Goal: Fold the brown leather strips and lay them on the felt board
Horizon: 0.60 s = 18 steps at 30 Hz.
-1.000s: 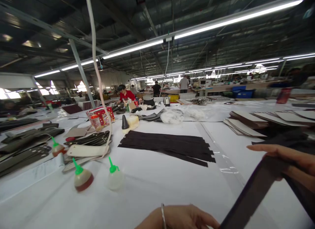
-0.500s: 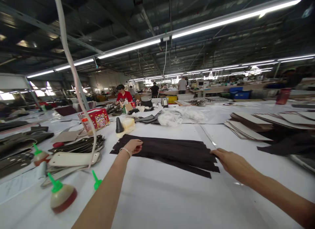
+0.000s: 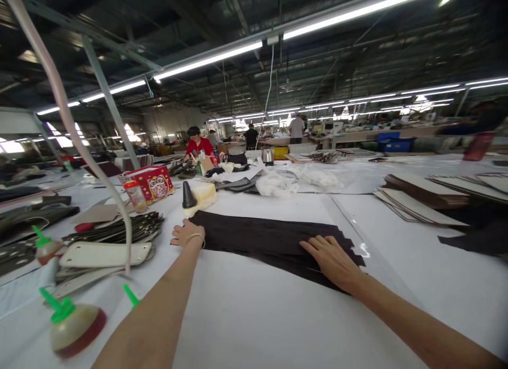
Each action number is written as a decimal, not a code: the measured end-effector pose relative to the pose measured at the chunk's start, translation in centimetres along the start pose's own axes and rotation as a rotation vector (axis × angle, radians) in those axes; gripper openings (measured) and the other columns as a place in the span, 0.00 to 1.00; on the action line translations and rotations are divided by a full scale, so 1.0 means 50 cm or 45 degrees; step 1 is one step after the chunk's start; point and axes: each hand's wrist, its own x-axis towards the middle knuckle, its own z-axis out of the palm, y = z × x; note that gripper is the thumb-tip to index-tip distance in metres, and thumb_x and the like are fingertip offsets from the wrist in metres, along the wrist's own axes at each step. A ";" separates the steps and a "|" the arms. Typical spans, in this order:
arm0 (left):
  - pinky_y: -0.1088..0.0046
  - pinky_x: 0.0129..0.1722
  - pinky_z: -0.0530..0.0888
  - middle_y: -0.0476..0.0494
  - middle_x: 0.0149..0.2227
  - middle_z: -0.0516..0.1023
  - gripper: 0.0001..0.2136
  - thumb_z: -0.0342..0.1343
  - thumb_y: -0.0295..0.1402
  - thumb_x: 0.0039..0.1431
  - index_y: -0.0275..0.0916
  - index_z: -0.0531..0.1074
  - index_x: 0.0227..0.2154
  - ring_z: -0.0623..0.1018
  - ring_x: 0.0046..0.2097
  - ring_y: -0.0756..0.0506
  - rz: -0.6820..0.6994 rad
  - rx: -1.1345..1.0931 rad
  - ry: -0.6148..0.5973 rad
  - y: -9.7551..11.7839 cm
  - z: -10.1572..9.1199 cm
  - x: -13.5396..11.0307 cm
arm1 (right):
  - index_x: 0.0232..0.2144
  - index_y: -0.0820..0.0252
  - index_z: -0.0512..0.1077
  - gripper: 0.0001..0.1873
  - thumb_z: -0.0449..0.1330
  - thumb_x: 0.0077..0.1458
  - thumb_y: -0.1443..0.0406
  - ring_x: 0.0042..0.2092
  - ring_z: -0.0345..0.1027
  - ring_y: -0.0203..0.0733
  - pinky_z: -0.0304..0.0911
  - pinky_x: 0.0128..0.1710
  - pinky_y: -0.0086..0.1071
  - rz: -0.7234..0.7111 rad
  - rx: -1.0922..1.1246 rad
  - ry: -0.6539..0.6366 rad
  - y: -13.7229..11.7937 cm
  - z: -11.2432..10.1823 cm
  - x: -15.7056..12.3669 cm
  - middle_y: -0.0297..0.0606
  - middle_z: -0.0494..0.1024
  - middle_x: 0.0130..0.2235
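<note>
Dark strips of fabric [image 3: 254,236] lie overlapped in a long, flat layer across the white table. At their left end rests my left hand [image 3: 188,234], fingers spread, a pale bracelet on its wrist. My right hand [image 3: 331,260] lies flat on top of the strips toward their right end, its fingers stretched out to the left. Just beyond the left end of the fabric stand a dark cone [image 3: 189,195] and a cream-coloured block [image 3: 204,196]. The undersides of both hands are hidden.
Squeeze bottles with green nozzles [image 3: 77,326] stand at the near left, by pale perforated pieces [image 3: 105,254]. A red box [image 3: 153,182] sits behind them. Stacked flat panels [image 3: 420,202] lie at right. Crumpled clear plastic [image 3: 278,183] is at the back; a person in red [image 3: 198,144] works beyond.
My left hand has moved left to the fabric's end and spread its fingers. My right hand has let go of the right edge and moved left onto the strips. The view has shifted slightly.
</note>
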 end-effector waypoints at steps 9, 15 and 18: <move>0.51 0.59 0.59 0.41 0.60 0.63 0.13 0.54 0.31 0.63 0.39 0.70 0.49 0.62 0.60 0.38 0.946 -0.162 -0.037 0.083 -0.007 -0.202 | 0.53 0.60 0.65 0.27 0.49 0.52 0.81 0.43 0.62 0.47 0.51 0.43 0.40 -0.021 0.012 0.024 -0.001 -0.018 -0.013 0.41 0.71 0.41; 0.72 0.47 0.71 0.49 0.41 0.77 0.08 0.58 0.32 0.57 0.49 0.77 0.39 0.76 0.45 0.46 1.606 -0.271 -0.505 0.074 0.008 -0.409 | 0.50 0.64 0.66 0.17 0.56 0.57 0.72 0.45 0.62 0.50 0.53 0.44 0.41 0.001 -0.023 -0.012 0.000 -0.068 -0.027 0.46 0.72 0.41; 0.67 0.46 0.74 0.48 0.38 0.79 0.07 0.58 0.27 0.54 0.47 0.77 0.32 0.77 0.43 0.43 1.565 -0.360 -0.582 0.071 -0.027 -0.466 | 0.52 0.61 0.64 0.26 0.62 0.56 0.54 0.48 0.60 0.50 0.54 0.45 0.40 0.021 -0.064 -0.162 -0.004 -0.142 -0.073 0.43 0.71 0.46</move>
